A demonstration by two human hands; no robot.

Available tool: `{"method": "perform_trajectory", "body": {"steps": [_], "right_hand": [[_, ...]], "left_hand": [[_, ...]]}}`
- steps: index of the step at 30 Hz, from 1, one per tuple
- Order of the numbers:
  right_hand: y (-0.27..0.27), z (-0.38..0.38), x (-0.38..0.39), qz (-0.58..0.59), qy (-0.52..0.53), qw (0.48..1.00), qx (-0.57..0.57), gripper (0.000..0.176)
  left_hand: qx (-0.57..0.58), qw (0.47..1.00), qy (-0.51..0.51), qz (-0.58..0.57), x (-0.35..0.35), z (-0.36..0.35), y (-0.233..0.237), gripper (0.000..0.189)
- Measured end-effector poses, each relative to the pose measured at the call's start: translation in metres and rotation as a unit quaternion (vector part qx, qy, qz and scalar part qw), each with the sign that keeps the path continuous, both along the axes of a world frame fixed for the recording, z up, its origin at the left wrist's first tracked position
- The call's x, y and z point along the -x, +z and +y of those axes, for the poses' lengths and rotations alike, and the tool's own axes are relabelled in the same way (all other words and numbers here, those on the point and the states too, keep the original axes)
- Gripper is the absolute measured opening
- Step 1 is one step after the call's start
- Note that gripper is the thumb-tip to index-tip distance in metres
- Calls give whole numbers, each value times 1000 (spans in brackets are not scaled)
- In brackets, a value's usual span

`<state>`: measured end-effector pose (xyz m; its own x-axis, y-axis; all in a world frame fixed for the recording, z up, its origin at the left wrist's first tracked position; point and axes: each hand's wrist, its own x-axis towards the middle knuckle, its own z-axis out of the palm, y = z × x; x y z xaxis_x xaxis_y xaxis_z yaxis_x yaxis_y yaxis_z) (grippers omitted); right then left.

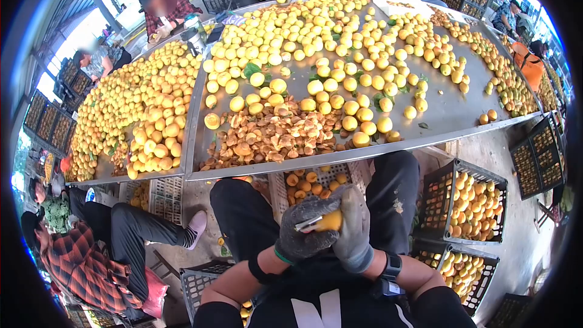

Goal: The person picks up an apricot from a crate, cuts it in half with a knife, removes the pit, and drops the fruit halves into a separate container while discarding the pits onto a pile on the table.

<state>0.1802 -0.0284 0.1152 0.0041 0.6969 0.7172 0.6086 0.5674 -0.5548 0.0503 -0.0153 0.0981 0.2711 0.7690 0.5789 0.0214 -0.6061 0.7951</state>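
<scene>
My left hand (305, 231), in a dark grey glove, is closed in front of my lap. A small metal-bladed tool (309, 224) shows between its thumb and fingers; its handle is hidden. My right hand (356, 228), in a lighter grey glove, closes around the other side of a yellow-orange apricot (330, 221). The fruit is pressed between both hands, next to the blade. Just beyond my knees stands a pale plastic crate (359, 177) with orange fruit in it. Above it, on the metal table (267, 166), a heap of brownish fruit scraps (279, 133) lies near the edge.
Many yellow apricots (285, 30) cover the table, with a few green leaves. Black crates of fruit (477, 206) stand on the floor to my right. A person in a checked shirt (85, 267) sits at left. Other people sit around the table's far side.
</scene>
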Motion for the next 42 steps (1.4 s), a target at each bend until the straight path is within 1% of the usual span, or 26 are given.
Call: {"method": "perform_trajectory", "body": {"steps": [1, 3, 4, 5, 7, 8, 9, 11, 12, 14, 15, 17, 19, 20, 21, 22, 23, 24, 25, 26, 27, 31, 33, 34, 37, 42], "right_hand": [[-1, 4, 2, 1, -3, 1000, 1, 25], [-5, 11, 3, 241, 122, 948, 166, 9], [-1, 17, 3, 159, 129, 978, 48, 10], [-4, 22, 2, 161, 133, 977, 48, 10], [-19, 33, 0, 149, 111, 980, 73, 12], [-28, 32, 2, 288, 111, 909, 279, 14], [-29, 39, 1, 289, 111, 910, 275, 14], [-34, 52, -9, 301, 149, 921, 197, 12], [-50, 57, -25, 272, 175, 909, 264, 19], [-104, 67, -36, 317, 151, 888, 297, 22], [-124, 71, -41, 361, 127, 863, 330, 38], [-146, 79, -53, 301, 142, 894, 298, 40], [-151, 79, -52, 488, 111, 775, 386, 40], [-129, 65, -62, 350, 158, 820, 425, 38], [-120, 63, -60, 351, 159, 819, 425, 38], [-115, 64, -58, 460, 207, 725, 469, 23], [-111, 63, -57, 557, 249, 611, 504, 32], [-105, 62, -57, 556, 251, 611, 505, 32], [-98, 60, -58, 570, 254, 590, 513, 29], [-93, 56, -58, 584, 255, 567, 522, 25], [-92, 53, -59, 597, 255, 544, 531, 22], [-91, 46, -59, 561, 246, 567, 551, 21], [-87, 41, -50, 570, 261, 554, 547, 20], [-86, 38, -46, 581, 277, 540, 542, 19], [-92, 30, -39, 533, 276, 552, 579, 18], [-104, 22, -27, 531, 277, 549, 582, 21]], "left_hand": [[1, 1000, -3, 1, -10, -1, 1, 40], [222, 932, 82, -274, -34, -8, 3, 36], [132, 963, 116, -206, -39, -3, -5, 32], [296, 913, 44, -276, -34, 3, -18, 31], [191, 975, 114, -26, -30, 15, -22, 33], [405, 852, 33, -329, -38, 28, -70, 42], [402, 854, 31, -328, -36, 32, -64, 42], [590, 663, -57, -457, -24, 34, -52, 53], [642, 619, -59, -448, -19, 34, -33, 60], [602, 653, -107, -446, -6, 42, -41, 59], [559, 684, -154, -443, 0, 43, -44, 58], [568, 665, -141, -464, 10, 48, -40, 57], [561, 708, -87, -420, 20, 48, -42, 52], [558, 696, -127, -433, 25, 47, -48, 47], [558, 697, -126, -433, 26, 48, -60, 47], [544, 788, -39, -287, 27, 51, -73, 45], [511, 848, 51, -132, 27, 52, -85, 44], [322, 941, 97, 29, 24, 54, -88, 41], [321, 942, 98, 28, 24, 57, -73, 41], [292, 910, 141, 258, 25, 58, -57, 41], [248, 827, 175, 473, 27, 60, -46, 41], [223, 850, 195, 436, 35, 68, -45, 42], [308, 941, 111, 81, 35, 67, -31, 39], [310, 940, 115, 81, 36, 65, -24, 39], [449, 853, -60, -259, 38, 56, -9, 30], [495, 817, -17, -296, 26, 42, -13, 24]]}}
